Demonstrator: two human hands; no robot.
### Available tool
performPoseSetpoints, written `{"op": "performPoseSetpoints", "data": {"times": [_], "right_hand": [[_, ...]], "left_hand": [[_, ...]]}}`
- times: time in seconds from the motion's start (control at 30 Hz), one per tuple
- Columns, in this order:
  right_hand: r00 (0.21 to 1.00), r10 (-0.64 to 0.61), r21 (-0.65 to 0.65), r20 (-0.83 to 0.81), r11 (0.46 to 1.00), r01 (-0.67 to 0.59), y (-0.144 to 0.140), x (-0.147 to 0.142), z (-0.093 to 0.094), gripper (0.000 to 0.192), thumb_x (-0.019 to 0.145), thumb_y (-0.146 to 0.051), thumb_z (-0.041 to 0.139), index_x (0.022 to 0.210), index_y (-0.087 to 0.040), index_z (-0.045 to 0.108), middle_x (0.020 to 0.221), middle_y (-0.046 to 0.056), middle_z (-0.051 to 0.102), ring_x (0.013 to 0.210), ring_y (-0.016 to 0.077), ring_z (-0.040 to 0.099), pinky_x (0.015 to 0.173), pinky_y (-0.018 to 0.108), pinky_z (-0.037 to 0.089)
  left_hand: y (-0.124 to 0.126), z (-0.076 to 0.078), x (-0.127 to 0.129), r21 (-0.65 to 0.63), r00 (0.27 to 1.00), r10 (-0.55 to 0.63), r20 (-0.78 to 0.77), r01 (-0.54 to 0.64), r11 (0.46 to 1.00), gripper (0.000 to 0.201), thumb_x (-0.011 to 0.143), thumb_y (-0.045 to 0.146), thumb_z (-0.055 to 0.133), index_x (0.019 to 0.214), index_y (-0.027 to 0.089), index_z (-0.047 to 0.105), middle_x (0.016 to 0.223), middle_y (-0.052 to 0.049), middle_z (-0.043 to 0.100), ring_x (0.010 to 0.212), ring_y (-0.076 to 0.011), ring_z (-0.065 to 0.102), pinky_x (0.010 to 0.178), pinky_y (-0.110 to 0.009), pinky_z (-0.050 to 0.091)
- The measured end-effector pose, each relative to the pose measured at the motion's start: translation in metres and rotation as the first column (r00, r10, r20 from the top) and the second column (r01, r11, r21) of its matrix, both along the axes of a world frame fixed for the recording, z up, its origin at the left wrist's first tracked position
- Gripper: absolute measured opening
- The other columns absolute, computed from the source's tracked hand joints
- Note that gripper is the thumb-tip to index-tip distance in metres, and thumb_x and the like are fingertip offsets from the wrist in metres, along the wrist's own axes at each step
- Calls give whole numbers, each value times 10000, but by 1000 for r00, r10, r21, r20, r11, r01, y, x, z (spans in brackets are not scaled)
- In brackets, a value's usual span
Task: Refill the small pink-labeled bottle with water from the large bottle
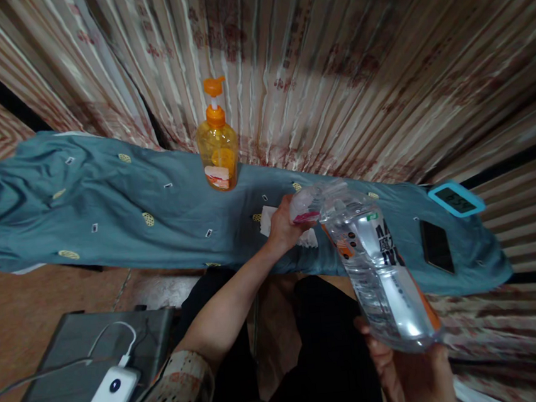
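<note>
Low on the right, a large clear bottle (374, 273), held aslant

Nearest, the right hand (408, 374) has its grip spread wide around the bottle's base; the long axis runs forward and leftward to the neck; there the left hand (282, 226) is nearer, its grip curled around a clear container (303, 202); whether neck and container touch, I cannot tell; beyond, on the surface (116, 200), stands a pump bottle (218, 152).
</note>
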State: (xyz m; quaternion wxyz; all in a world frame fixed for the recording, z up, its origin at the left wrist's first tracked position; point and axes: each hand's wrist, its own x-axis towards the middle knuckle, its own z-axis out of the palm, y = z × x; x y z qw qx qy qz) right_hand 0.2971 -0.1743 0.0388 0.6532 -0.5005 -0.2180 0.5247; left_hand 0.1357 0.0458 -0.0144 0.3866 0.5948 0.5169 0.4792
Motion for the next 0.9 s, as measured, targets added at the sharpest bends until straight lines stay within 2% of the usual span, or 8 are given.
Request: {"op": "performPoseSetpoints", "data": {"times": [0.17, 0.37, 0.53, 0.63, 0.8, 0.9], "right_hand": [[999, -12, -25, -50, 1000, 11, 4, 2, -5, 595, 690, -523, 744, 1236, -324, 618, 981, 83, 735, 739, 269, 730, 546, 289, 602], [996, -63, -88, -70, 994, 57, 8, -14, 9, 551, 692, -542, 735, 1190, -327, 637, 1046, 25, 717, 747, 190, 709, 579, 198, 578], [999, -14, -39, -32, 999, 13, 9, 1, -7, 592, 667, -522, 690, 1217, -312, 627, 997, 84, 732, 689, 252, 711, 495, 289, 583], [999, 4, -36, -45, 999, -5, 13, 6, -13, 553, 672, -511, 669, 1191, -322, 639, 982, 81, 727, 698, 260, 707, 494, 298, 580], [994, -109, -70, -12, 992, 108, 21, -8, -2, 575, 585, -495, 708, 1124, -297, 665, 923, 81, 708, 622, 239, 671, 417, 285, 544], [989, -146, -100, -25, 985, 143, 22, -19, 8, 546, 584, -520, 719, 1076, -286, 683, 929, 74, 709, 628, 210, 664, 435, 256, 541]], "left_hand": [[-1, 2, -1, -23, 1000, -5, 2, 5, 1000, 635, 604, 214, 824, 1143, 178, 490, 1003, -56, 694, 944, -245, 674, 824, -347, 520], [-2, 4, -3, -27, 1000, -2, -29, 1, 1000, 637, 614, 224, 807, 1156, 200, 473, 1031, -48, 685, 983, -257, 668, 857, -365, 521], [-3, 6, -5, -29, 998, -34, -56, 32, 999, 653, 618, 197, 786, 1176, 194, 446, 1089, -68, 664, 1035, -263, 647, 894, -374, 511], [-4, 7, -7, -33, 997, -58, -59, 56, 998, 641, 637, 177, 753, 1192, 192, 433, 1088, -65, 655, 1022, -252, 645, 892, -368, 509], [-4, 8, -10, -27, 995, -77, -64, 76, 997, 648, 640, 166, 717, 1217, 180, 421, 1075, -59, 647, 982, -241, 645, 868, -360, 514], [-4, 6, -11, -22, 995, -82, -61, 81, 996, 640, 648, 190, 720, 1214, 187, 421, 1070, -56, 650, 990, -245, 643, 870, -358, 515]]}}
